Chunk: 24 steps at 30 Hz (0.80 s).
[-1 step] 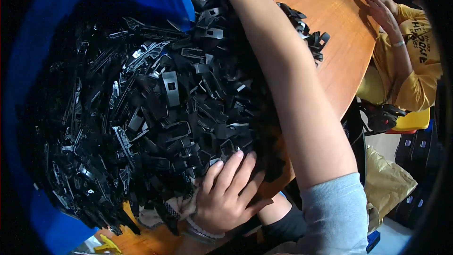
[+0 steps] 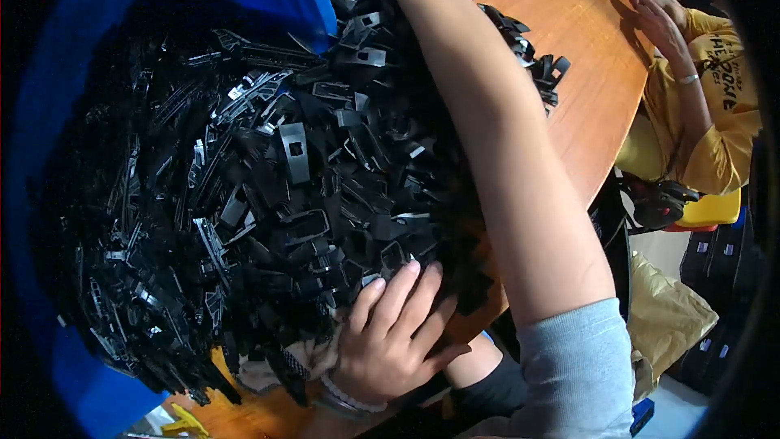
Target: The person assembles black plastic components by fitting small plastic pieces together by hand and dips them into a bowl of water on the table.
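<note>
1. Head cam looks straight down on a huge heap of black plastic clips (image 2: 268, 195) spilling out of a blue bin (image 2: 49, 114) onto the near edge of the wooden worktop (image 2: 585, 73).
2. My left hand (image 2: 390, 333) lies flat on the near side of the heap, fingers (image 2: 402, 284) spread loosely over the clips and gripping nothing, more pressing or raking.
3. My right arm (image 2: 496, 154) reaches across the pile toward the far edge; the hand runs out of the top of the picture, so I can't tell what its fingers are doing.
4. My guess: I'm at the stage of pulling clips out of the bin and holding the pile back from the near edge.
5. Next move probably needs a slow, even rake, since loose clips could slip off the near edge.
6. Someone in a yellow top (image 2: 715, 114) sits at the right edge, hands on the worktop, well apart from me.
</note>
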Each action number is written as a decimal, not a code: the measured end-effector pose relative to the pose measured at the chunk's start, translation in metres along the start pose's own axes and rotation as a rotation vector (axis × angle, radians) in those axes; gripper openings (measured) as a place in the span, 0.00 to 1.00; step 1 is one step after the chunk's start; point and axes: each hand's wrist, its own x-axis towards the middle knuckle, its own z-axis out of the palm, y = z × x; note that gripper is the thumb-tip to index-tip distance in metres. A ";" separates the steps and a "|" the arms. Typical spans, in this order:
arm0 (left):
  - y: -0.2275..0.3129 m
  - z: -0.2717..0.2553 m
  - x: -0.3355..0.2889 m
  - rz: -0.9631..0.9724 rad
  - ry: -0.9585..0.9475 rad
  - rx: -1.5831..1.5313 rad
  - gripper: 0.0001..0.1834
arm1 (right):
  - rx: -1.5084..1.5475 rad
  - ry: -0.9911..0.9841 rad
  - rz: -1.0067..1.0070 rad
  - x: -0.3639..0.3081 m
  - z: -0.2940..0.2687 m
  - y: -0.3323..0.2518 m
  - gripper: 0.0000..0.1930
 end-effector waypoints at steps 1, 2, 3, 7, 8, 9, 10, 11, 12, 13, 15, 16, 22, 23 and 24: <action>0.000 0.001 0.000 0.011 0.006 -0.012 0.27 | -0.032 0.054 0.034 0.006 0.001 0.014 0.15; -0.008 -0.004 -0.008 -0.073 -0.025 0.029 0.27 | 0.154 -0.016 0.270 -0.017 0.004 -0.038 0.16; -0.006 -0.005 -0.007 -0.072 -0.025 0.034 0.27 | 0.186 -0.016 0.380 -0.015 -0.008 -0.034 0.16; -0.004 -0.005 -0.005 -0.069 -0.042 0.024 0.26 | 0.265 -0.007 0.377 -0.020 -0.034 -0.018 0.15; -0.003 -0.006 -0.004 -0.058 -0.046 0.012 0.26 | 0.224 0.015 0.377 -0.016 -0.036 -0.013 0.15; -0.002 -0.006 -0.003 -0.048 -0.050 0.001 0.26 | 0.184 0.036 0.377 -0.014 -0.037 -0.008 0.15; -0.003 -0.005 -0.002 -0.039 -0.044 -0.001 0.26 | 0.182 0.093 0.369 -0.013 -0.036 -0.002 0.16; -0.006 -0.004 -0.004 -0.060 -0.044 -0.006 0.26 | 0.026 0.164 0.250 -0.027 -0.034 -0.017 0.17; -0.008 -0.004 -0.005 -0.081 -0.044 -0.011 0.26 | -0.021 0.245 0.206 -0.039 -0.035 -0.032 0.16; -0.006 -0.003 -0.004 -0.057 -0.030 -0.020 0.26 | -0.120 0.352 0.154 -0.042 -0.060 -0.034 0.16; -0.004 -0.004 -0.003 -0.048 -0.019 -0.035 0.26 | -0.187 0.556 0.085 -0.020 -0.035 -0.013 0.13; -0.005 -0.004 -0.004 -0.065 -0.020 -0.028 0.26 | -0.065 0.511 -0.066 -0.024 -0.032 -0.021 0.11; -0.004 -0.003 -0.004 -0.052 -0.007 -0.047 0.25 | -0.036 0.084 -0.569 -0.022 -0.005 -0.022 0.11; -0.006 -0.003 -0.006 -0.071 -0.008 -0.039 0.25 | -0.229 -0.019 -0.587 -0.028 -0.002 -0.029 0.14; -0.006 -0.003 -0.007 -0.069 -0.014 -0.050 0.25 | -0.433 -0.120 -0.601 -0.030 -0.003 -0.033 0.16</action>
